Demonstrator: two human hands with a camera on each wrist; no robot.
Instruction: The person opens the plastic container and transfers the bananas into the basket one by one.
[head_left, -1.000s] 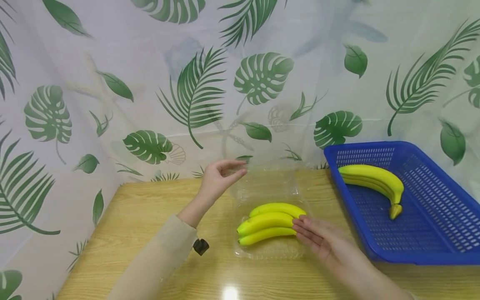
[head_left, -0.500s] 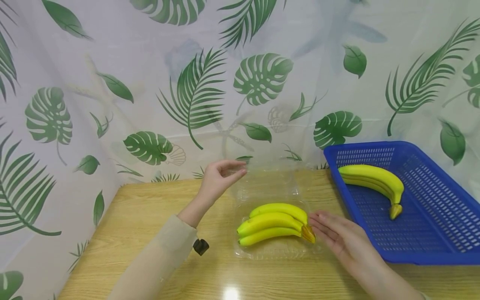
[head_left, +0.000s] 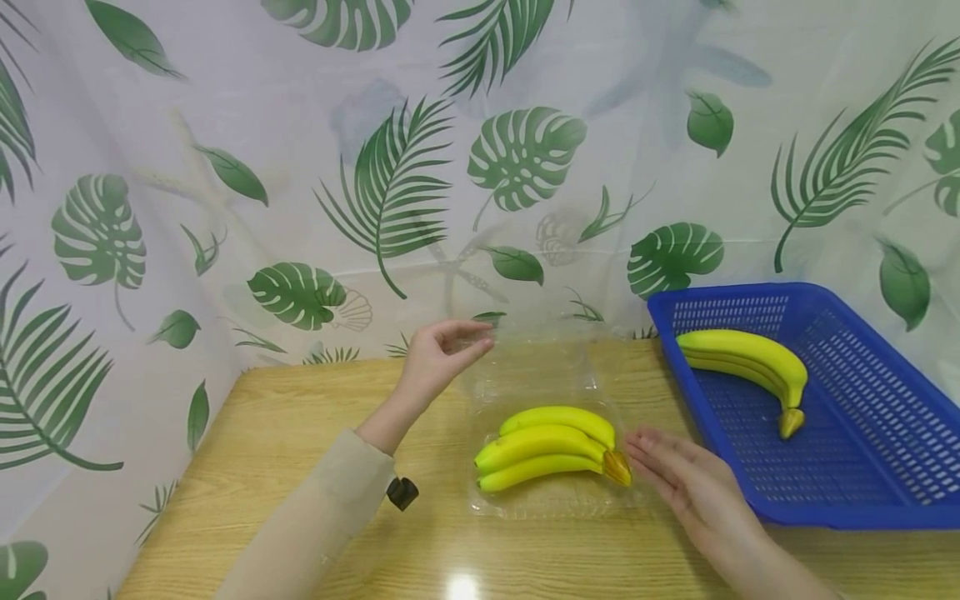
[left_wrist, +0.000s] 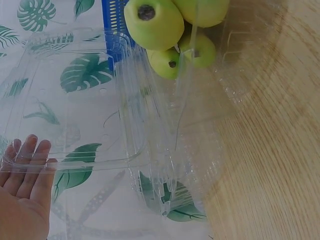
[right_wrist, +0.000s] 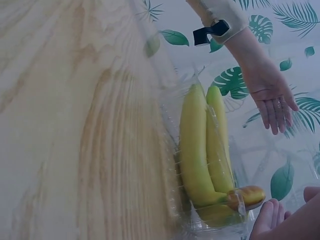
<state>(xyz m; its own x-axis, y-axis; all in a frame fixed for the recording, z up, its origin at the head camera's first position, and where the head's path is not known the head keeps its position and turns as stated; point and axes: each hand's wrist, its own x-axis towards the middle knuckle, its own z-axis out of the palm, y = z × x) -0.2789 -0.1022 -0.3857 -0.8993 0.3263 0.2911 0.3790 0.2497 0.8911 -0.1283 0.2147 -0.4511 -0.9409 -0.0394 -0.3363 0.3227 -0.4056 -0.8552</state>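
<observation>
A bunch of yellow bananas (head_left: 547, 450) lies in a clear plastic clamshell box (head_left: 540, 504), its brown stem end pointing right. The box's transparent lid (left_wrist: 95, 115) stands raised at the back. My left hand (head_left: 438, 358) is at the lid's left edge, its fingers fairly straight; whether they touch the plastic I cannot tell. Just right of the stem end, my right hand (head_left: 693, 483) holds nothing, its fingers extended and apart from the bananas. In the right wrist view, the stem sits close to that hand's fingertips (right_wrist: 272, 212).
A blue plastic basket (head_left: 892, 375) stands at the right, with another bunch of bananas (head_left: 750, 358) inside. Behind the wooden table (head_left: 300, 433) hangs a leaf-print cloth (head_left: 420, 67). A black strap piece (head_left: 402, 493) is on the left wrist.
My right hand has moved right, away from the bananas, uncovering their stem end. The left hand, lid and bananas look unmoved.
</observation>
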